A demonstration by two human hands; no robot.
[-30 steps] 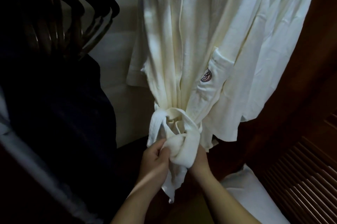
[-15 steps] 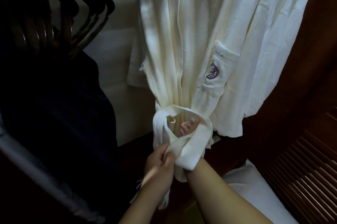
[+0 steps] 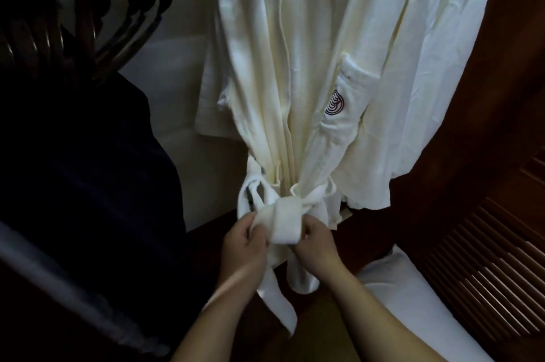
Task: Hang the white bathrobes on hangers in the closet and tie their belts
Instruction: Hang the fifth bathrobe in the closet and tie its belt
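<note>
We're mid belt-tie: the white bathrobe (image 3: 309, 72) hangs in the closet, its belt (image 3: 284, 221) looped into a knot at the waist. Left hand (image 3: 244, 246) & right hand (image 3: 317, 239) each pinch the wrap w/ curled fingers. Next we'd prob. pull both ends apart to cinch it.

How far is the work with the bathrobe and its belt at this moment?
Done: the white bathrobe already hangs in the closet. In hand: the left hand and right hand grip the belt, whose knot looks loose. Left: tighten it; other robes cannot be judged.
</note>
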